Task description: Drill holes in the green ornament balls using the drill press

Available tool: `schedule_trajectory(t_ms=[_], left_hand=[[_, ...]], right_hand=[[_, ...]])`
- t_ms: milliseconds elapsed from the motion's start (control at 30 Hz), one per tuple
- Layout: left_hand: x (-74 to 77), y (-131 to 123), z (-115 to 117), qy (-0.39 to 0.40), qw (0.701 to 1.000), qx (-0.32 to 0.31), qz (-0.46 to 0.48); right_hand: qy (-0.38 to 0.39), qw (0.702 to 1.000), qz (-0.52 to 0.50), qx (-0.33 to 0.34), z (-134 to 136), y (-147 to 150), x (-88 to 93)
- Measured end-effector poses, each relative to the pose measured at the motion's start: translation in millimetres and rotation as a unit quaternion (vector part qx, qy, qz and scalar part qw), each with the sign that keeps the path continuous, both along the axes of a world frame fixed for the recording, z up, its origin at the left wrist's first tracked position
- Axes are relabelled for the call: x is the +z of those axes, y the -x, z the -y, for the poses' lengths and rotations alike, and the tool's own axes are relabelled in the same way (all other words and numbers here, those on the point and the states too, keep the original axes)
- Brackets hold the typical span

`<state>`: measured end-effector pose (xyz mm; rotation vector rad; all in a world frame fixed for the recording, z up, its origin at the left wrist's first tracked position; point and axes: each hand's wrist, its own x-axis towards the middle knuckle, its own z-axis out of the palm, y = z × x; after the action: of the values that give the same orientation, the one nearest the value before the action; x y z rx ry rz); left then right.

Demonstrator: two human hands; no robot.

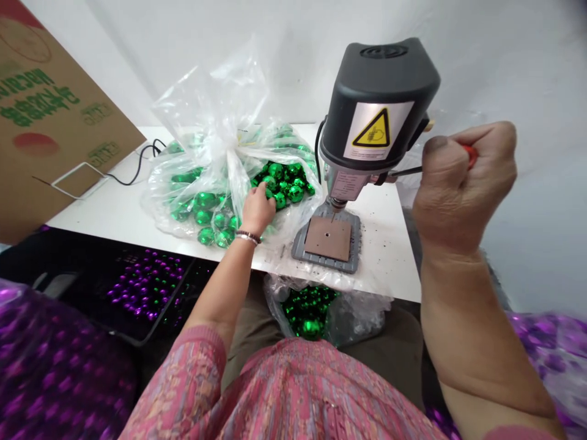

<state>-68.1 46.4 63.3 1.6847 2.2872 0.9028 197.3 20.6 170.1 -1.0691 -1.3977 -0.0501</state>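
My left hand (pixel 258 211), a beaded bracelet on its wrist, reaches into the mouth of a clear plastic bag (pixel 224 165) on the table. Its fingers are closed at a shiny green faceted ball (pixel 269 183) among many like it; the fingertips are partly hidden. On the right, my right hand (pixel 463 177) is wrapped round the feed lever (pixel 472 156) of a small bench drill press, a bit of red knob showing. The dark drill press (pixel 380 79) carries a yellow warning label. Under its bit, a brown square plate (pixel 329 237) with a small hole lies on the grey base (pixel 316 261).
A printed cardboard box (pixel 59 116) stands at the left. Below the white table (pixel 389 256), an open plastic bag (pixel 362 311) with green balls rests at my lap. A black tray (pixel 82 293) holds purple and green balls. Purple bagged balls (pixel 55 366) lie lower left.
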Motion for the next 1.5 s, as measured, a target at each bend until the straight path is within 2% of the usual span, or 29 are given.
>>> schedule_trajectory(t_ms=[67, 133, 200, 267, 333, 433, 533, 600, 667, 733, 867, 1000, 1200, 1500], left_hand=[[-0.9, 6.5, -13.1, 0.058, 0.996, 0.048, -0.048], [-6.4, 9.3, -18.8, 0.095, 0.991, 0.066, -0.069], [-12.7, 9.2, -18.5, 0.093, 0.991, 0.066, -0.067], [-16.2, 7.2, -13.5, 0.057, 0.997, 0.045, -0.040], [-15.3, 3.7, -4.0, 0.009, 1.000, -0.006, -0.003], [-9.6, -3.9, 16.3, -0.021, 0.990, -0.127, 0.051], [-7.6, -15.4, 34.8, 0.038, 0.959, -0.246, 0.133], [-10.9, -25.3, 41.3, 0.089, 0.937, -0.277, 0.195], [-16.6, -36.1, 42.8, 0.125, 0.923, -0.275, 0.240], [-22.3, -46.2, 41.2, 0.135, 0.921, -0.270, 0.247], [-28.5, -59.8, 36.1, 0.129, 0.941, -0.252, 0.186], [-28.8, -64.8, 33.0, 0.124, 0.950, -0.257, 0.128], [-25.1, -69.4, 30.1, 0.120, 0.952, -0.265, 0.097], [-10.9, -83.5, 16.7, 0.133, 0.947, -0.292, 0.021]], right_hand=[[-0.003, 1.000, 0.002, 0.005, 1.0, -0.5, -0.7], [-0.007, 1.000, -0.001, 0.014, 1.8, -0.9, -1.9], [-0.010, 1.000, -0.003, 0.020, 2.0, -1.1, -2.8], [-0.011, 1.000, -0.006, 0.024, 1.8, -1.2, -3.3], [-0.011, 1.000, -0.010, 0.027, 1.5, -1.2, -3.2], [-0.013, 0.999, -0.018, 0.039, 1.5, -0.9, -1.7], [-0.001, 0.998, -0.031, 0.050, 0.6, -0.3, 4.6], [0.030, 0.998, -0.034, 0.041, -2.8, -0.1, 13.3], [0.081, 0.996, -0.033, 0.024, -9.9, -0.3, 25.5], [0.142, 0.990, -0.026, 0.004, -19.9, -1.3, 38.9], [0.216, 0.976, -0.011, -0.011, -39.4, -4.1, 56.8], [0.213, 0.977, -0.020, -0.001, -47.4, -4.6, 56.1], [0.201, 0.979, -0.028, 0.013, -48.2, -3.8, 52.0], [0.196, 0.980, -0.027, 0.023, -48.9, -4.8, 52.2]])
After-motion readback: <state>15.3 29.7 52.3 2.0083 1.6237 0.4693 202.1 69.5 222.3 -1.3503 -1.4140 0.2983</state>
